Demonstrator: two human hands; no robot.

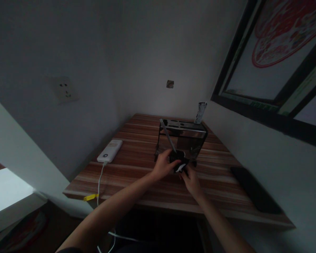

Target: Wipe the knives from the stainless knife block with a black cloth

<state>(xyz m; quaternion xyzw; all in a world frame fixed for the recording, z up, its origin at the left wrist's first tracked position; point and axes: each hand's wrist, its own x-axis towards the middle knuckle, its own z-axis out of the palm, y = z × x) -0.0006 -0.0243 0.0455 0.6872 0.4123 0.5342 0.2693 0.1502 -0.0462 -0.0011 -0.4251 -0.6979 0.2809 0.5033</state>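
Arms [126, 200] outstretched; left hand [162, 166] and right hand [192, 180] pinch a dark object [179, 162].

2 hands [162, 165] [192, 181], 1 rack [185, 135], 1 black item [179, 162], 1 pwr bank [110, 151], 1 cable [100, 184].

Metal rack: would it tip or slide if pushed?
The rack looks like shiny sheet metal: probably stiff, slippery. Tall on the smooth desk, it might tip from a high push.
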